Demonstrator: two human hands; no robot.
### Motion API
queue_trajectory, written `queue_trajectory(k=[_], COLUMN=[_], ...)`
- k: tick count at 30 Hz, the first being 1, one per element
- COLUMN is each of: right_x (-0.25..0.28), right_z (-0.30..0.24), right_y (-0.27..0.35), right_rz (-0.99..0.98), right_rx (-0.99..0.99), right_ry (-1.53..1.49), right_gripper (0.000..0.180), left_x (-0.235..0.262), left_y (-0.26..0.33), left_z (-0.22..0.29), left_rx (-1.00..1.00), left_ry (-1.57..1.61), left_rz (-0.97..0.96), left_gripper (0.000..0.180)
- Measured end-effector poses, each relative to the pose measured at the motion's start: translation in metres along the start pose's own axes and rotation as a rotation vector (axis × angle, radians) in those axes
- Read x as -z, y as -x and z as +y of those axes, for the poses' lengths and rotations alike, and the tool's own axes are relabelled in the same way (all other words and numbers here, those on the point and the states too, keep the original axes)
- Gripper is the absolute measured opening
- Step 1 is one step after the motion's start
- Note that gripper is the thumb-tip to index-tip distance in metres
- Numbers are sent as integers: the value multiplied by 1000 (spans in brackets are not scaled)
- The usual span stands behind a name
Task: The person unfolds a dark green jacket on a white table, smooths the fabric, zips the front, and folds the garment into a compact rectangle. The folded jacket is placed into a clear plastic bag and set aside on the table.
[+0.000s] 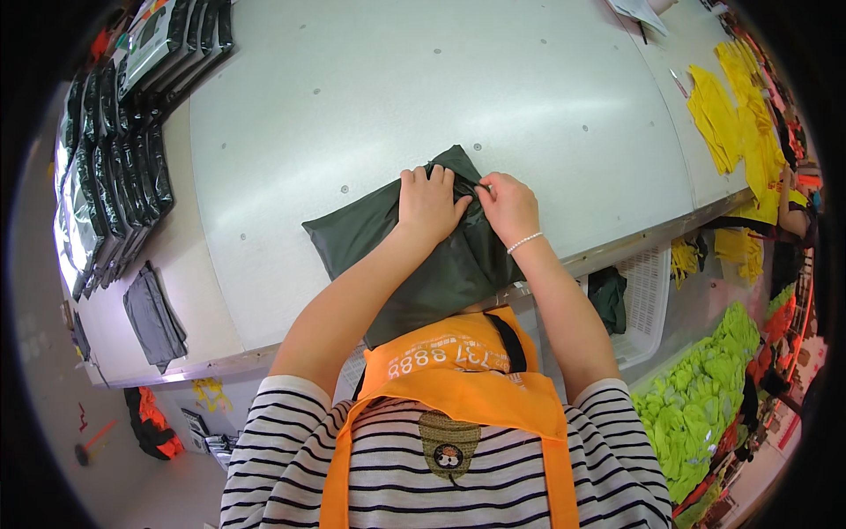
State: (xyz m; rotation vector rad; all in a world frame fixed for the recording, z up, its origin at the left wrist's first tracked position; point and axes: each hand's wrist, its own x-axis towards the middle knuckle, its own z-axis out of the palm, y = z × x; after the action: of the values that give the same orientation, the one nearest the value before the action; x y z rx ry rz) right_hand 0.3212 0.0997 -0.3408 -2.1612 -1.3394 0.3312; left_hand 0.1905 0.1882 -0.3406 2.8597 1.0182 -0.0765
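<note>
A dark green folded garment [449,269], smooth and slightly shiny, lies on the pale table in front of me, its lower part hanging over the near edge. My left hand [426,208] rests on its upper part, fingers curled over the cloth and thumb stretched to the right. Close beside it, my right hand [511,210] pinches a fold of the same cloth between thumb and fingertips. Between the two hands the fabric is bunched and creased. What lies beneath the left fingers is hidden.
Stacks of dark garments in clear plastic bags [115,176] stand at the left, near a grey folded garment [154,317]. Yellow cloth [716,123] lies at the far right. Below the table edge are a white basket [650,295] and a lime-green heap of cloth [696,397].
</note>
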Motion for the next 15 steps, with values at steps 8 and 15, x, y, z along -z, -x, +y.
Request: queue_trajectory(k=[8,15], right_x=[10,-11], right_z=[5,-4], right_y=[24,31], right_rz=[-99,128], right_rx=[-189,132], right_ry=[-155,35], right_gripper=[15,14], left_x=[14,-38], left_y=[42,32], left_z=[0,55], left_rx=[-125,-120], left_ry=[725,-146], left_rz=[338,95], left_gripper=[45,51])
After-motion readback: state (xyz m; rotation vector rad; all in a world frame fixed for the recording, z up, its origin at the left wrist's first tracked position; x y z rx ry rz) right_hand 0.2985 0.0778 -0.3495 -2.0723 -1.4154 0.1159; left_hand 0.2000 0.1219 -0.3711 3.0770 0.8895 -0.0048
